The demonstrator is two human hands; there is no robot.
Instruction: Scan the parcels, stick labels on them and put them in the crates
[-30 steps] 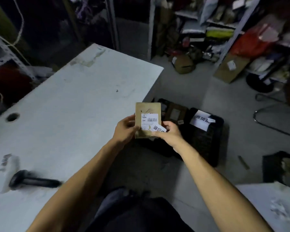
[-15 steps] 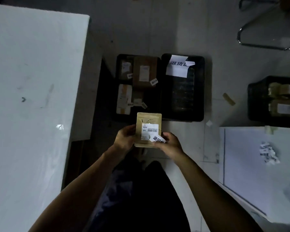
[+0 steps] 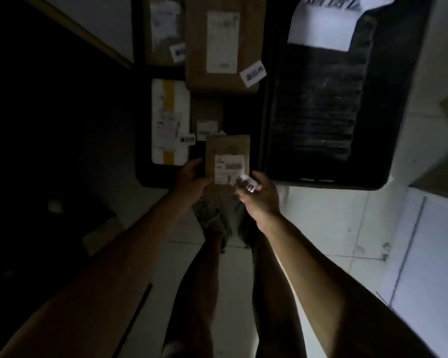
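Two hands hold one small brown parcel (image 3: 227, 158) just over the near edge of the left crate (image 3: 140, 174), and we use that crate as our landmark. Our left hand (image 3: 192, 177) grips the parcel's left edge, thumb on its face and fingers curled behind. Our right hand (image 3: 260, 195) pinches a small white label (image 3: 246, 182) against the parcel's lower right corner, fingers bent around it, though the dim light keeps us from telling how much of the label has stuck down. A white shipping slip (image 3: 229, 167) with a barcode sits on the parcel's face, just left of the label. Inside the crate lie four other parcels: a large brown box (image 3: 224, 45) at its far right, a smaller brown one (image 3: 163, 29) at its far left, a white packet (image 3: 169, 122) with a yellow strip along its left side, and a small brown parcel (image 3: 208, 117) partly hidden behind the one we hold. Those that we can see well each carry a small white label like ours. Touching the crate's right side stands a second black crate (image 3: 373, 177), with a ribbed dark floor and a white sheet (image 3: 323, 29) with dark print at its far end. Left of the landmark crate all is too dark to make out. Below it, toward us, pale floor tiles (image 3: 334, 228) show between our forearms, and our bare legs stand there.
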